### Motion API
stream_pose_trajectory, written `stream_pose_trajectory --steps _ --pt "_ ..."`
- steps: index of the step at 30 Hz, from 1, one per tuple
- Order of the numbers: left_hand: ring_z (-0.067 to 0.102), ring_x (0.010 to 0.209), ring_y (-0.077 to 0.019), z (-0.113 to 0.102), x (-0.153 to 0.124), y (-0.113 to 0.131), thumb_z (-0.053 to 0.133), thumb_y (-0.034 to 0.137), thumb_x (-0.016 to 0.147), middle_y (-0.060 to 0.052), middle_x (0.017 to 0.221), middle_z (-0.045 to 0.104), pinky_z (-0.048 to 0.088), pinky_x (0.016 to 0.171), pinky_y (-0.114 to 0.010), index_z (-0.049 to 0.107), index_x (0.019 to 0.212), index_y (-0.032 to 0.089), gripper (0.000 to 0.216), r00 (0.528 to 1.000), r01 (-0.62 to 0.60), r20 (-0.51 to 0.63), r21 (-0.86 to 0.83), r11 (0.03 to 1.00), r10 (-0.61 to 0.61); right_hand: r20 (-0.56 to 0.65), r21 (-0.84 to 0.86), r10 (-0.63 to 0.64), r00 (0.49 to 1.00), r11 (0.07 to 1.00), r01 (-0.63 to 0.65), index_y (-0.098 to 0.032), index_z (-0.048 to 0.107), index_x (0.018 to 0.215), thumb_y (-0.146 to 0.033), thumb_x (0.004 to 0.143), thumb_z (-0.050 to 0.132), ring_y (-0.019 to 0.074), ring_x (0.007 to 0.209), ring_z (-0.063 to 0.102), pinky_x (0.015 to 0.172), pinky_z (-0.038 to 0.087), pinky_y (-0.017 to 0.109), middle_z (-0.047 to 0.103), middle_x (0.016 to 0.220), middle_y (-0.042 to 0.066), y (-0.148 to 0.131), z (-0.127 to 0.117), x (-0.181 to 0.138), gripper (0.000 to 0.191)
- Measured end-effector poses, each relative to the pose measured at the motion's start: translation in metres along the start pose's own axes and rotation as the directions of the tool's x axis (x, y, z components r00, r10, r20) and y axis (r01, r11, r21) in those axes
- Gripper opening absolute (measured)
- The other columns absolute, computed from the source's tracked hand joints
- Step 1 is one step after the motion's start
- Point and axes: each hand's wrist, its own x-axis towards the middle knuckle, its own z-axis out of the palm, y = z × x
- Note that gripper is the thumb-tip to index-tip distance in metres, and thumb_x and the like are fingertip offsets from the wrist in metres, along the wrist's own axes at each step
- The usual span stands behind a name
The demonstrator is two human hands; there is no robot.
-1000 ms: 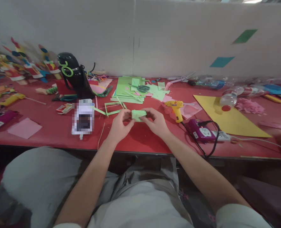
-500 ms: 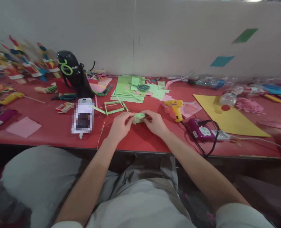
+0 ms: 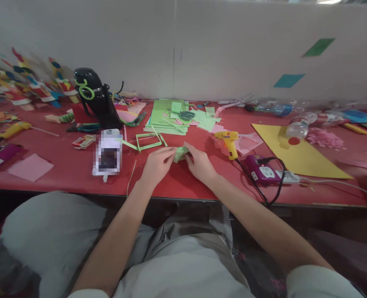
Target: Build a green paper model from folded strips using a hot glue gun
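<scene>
A small piece of light green paper [image 3: 180,153] is held just above the red table near its front edge. My left hand [image 3: 159,163] pinches its left side between thumb and fingers. On the other side my right hand [image 3: 201,164] grips it, fingers curled over the right end. The paper looks folded or layered, but its exact form is partly covered by my fingers. Just beyond my left hand lies a frame of green paper strips [image 3: 148,141]. A yellow glue gun [image 3: 229,142] rests to the right of my right hand.
Green paper sheets [image 3: 164,108] with scissors [image 3: 185,114] on them lie at the back. A purple power socket box [image 3: 262,170] and cable sit front right, by yellow card [image 3: 310,159]. A phone [image 3: 108,153] and black bottle-like object [image 3: 97,97] are at left.
My right fingers have shifted slightly left over the green paper, covering its right end more. The paper has turned a little. The rest of the table is unchanged.
</scene>
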Motion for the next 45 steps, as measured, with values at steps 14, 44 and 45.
stream_pose_trajectory --steps 14,44,45 --pt "0.072 0.109 -0.0258 0.000 -0.001 0.001 0.055 0.019 0.092 -0.009 0.118 0.075 0.058 0.098 -0.042 0.076 0.109 0.021 0.027 0.999 -0.013 0.043 0.052 0.999 0.011 0.044 0.012 -0.057 0.997 0.998 0.056 -0.025 0.048 0.148 -0.006 0.087 0.041 0.0296 0.133 0.055 0.097 0.056 0.044 0.054 0.146 0.016 -0.013 0.001 -0.003 0.064" --pt "0.071 0.077 -0.0206 -0.016 0.007 0.008 0.081 0.045 0.072 -0.005 0.082 0.076 0.060 0.072 -0.033 0.076 0.085 0.018 0.030 0.922 0.381 0.152 -0.515 0.768 -0.356 0.150 0.492 -0.059 0.987 0.871 -0.023 -0.019 0.067 0.108 -0.015 0.079 0.057 0.0211 0.098 0.069 0.086 0.056 0.037 0.073 0.108 0.008 -0.011 -0.018 0.006 0.030" --pt "0.072 0.080 -0.0211 -0.016 0.006 0.009 0.080 0.045 0.074 -0.005 0.086 0.077 0.060 0.074 -0.034 0.076 0.089 0.018 0.030 0.924 0.378 0.158 -0.514 0.770 -0.349 0.141 0.494 -0.048 0.989 0.869 -0.028 -0.019 0.067 0.107 -0.015 0.080 0.058 0.0211 0.097 0.069 0.086 0.056 0.037 0.073 0.107 0.008 -0.011 -0.017 0.007 0.029"
